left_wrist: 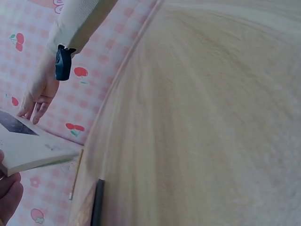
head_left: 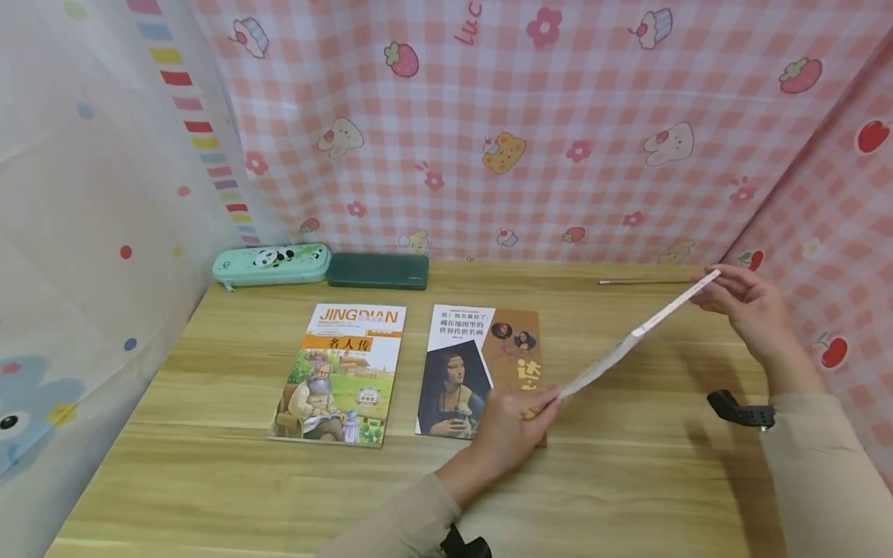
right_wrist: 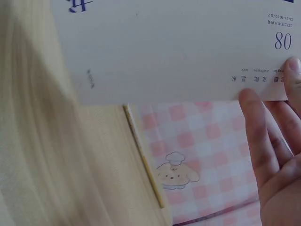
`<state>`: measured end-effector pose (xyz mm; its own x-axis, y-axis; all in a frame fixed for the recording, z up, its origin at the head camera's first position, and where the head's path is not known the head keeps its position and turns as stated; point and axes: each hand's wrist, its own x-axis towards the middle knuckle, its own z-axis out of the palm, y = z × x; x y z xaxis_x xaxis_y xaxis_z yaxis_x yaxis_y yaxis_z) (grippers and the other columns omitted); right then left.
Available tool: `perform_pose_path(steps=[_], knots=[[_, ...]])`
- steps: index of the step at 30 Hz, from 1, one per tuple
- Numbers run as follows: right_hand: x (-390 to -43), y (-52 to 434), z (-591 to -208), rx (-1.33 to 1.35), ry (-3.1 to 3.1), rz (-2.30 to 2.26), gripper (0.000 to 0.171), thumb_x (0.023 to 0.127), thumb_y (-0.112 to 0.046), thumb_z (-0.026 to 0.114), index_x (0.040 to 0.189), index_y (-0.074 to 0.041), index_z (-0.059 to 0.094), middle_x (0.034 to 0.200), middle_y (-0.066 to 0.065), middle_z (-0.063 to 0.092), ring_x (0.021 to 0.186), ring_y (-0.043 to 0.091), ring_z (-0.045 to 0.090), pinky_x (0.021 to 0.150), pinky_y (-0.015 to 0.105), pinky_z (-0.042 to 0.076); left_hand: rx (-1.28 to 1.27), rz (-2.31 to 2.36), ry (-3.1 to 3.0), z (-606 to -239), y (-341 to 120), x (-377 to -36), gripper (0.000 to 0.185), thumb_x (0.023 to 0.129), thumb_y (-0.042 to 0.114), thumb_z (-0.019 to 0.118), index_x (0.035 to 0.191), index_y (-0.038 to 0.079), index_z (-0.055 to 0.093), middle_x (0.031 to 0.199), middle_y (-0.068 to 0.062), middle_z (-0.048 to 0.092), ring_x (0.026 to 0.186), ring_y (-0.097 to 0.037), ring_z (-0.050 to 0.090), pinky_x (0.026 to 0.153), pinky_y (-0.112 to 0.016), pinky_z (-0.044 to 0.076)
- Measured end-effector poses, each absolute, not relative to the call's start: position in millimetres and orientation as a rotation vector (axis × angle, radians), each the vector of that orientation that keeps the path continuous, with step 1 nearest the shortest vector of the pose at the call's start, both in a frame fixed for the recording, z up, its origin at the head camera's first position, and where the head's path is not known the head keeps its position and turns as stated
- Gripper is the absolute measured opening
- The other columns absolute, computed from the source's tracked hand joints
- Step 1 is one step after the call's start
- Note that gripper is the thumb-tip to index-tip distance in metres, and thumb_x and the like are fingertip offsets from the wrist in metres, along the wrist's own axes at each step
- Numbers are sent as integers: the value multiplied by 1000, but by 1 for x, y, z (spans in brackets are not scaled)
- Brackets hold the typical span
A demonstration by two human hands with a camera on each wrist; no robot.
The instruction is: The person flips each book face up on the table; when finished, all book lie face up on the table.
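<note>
Tilted up on edge above the table's right half is a thin white magazine (head_left: 636,335), seen almost side-on in the head view. My left hand (head_left: 508,434) pinches its near end between thumb and fingers, over the lower right of a brown-and-white art book (head_left: 453,380). At the far end, my right hand (head_left: 756,322) grips the magazine's edge. The right wrist view shows the pale cover (right_wrist: 164,52) with "08" printed on it and the right-hand fingers (right_wrist: 256,136) against its edge. Only a little of the left hand (left_wrist: 10,197) shows in the left wrist view.
Left of the art book lies a book with an orange title (head_left: 335,380). A mint panda pencil case (head_left: 272,265) and a dark green case (head_left: 377,271) sit along the back edge. A pencil (head_left: 642,282) lies at the back right. Patterned cloth (head_left: 502,101) hangs behind the wooden table (head_left: 230,496).
</note>
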<state>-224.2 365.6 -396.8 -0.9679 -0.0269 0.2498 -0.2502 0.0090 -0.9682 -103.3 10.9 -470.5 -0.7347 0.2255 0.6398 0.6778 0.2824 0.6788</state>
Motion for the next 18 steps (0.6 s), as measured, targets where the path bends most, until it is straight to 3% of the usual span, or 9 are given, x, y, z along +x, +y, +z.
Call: perform_pose_path(steps=[4,9,14,18], knots=[[-225,366,-387,129,-2250,1901,20,97,-8,67,109,-23,72,91,-17,75,71,1,71,66,15,58,-829,-1388,-2145,-465,10,-102,17,88,6,77,103,0,78,94,-13,76,76,-15,76,69,-10,55],[-225,367,-379,-28,-2455,1652,16,96,-21,70,109,-28,70,84,-28,71,64,-2,67,61,13,56,-795,-1398,-2214,-462,12,-98,17,89,11,77,102,0,78,91,-13,76,76,-14,75,71,-11,56],[-225,368,-382,-93,-2583,1491,14,95,-33,71,110,-34,68,82,-35,65,71,-8,60,59,12,51,-713,-1655,-2277,-462,15,-94,18,90,9,76,104,-2,77,96,-15,75,82,-13,75,72,-11,56],[-226,368,-390,-152,-2676,1445,23,95,-42,69,115,-30,68,83,-36,62,77,-11,60,64,10,51,-627,-1835,-2306,-463,16,-93,19,91,6,75,107,-4,76,96,-15,76,82,-7,74,72,-13,57]])
